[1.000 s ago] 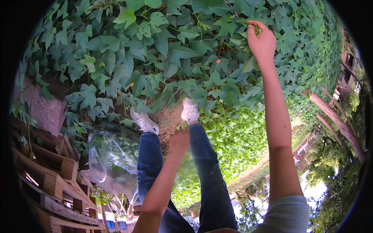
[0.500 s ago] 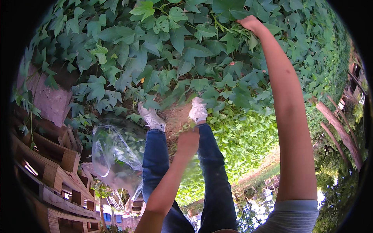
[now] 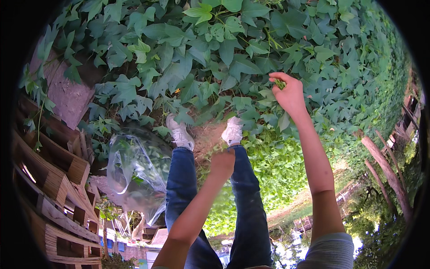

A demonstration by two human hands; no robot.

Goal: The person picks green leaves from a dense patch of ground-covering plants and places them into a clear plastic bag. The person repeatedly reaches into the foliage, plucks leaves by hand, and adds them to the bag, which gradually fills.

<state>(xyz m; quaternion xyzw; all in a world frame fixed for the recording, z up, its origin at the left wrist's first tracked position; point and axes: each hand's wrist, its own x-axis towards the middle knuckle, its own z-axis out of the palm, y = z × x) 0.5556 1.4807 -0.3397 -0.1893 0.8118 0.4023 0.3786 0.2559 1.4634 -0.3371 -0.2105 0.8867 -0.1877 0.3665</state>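
A dense bed of lobed green leaves on vines (image 3: pixel 179 67) spreads in front of me. My right hand (image 3: pixel 289 94) is above the leaves, right of centre, with its fingers curled around a small bunch of green leaf stems (image 3: pixel 280 84). Leaves on those stems appear to hang below the palm. Low in the middle, between my knees and close to my shoes, my left hand (image 3: pixel 222 162) is closed, knuckles up. A little green shows beyond its fingers, but what it holds is hidden and slightly blurred.
A clear plastic bag (image 3: pixel 130 168) with green leaves in it stands left of my leg. Wooden pallets (image 3: pixel 58 193) are stacked at the left, below a stone slab (image 3: pixel 62 92). My white shoes (image 3: pixel 181 133) stand on brown soil. Cut logs (image 3: pixel 387 172) lean at the right.
My right hand has pulled back from the far leaves toward me, bringing the stems along. The left hand stays closed in nearly the same place. The view has shifted slightly.
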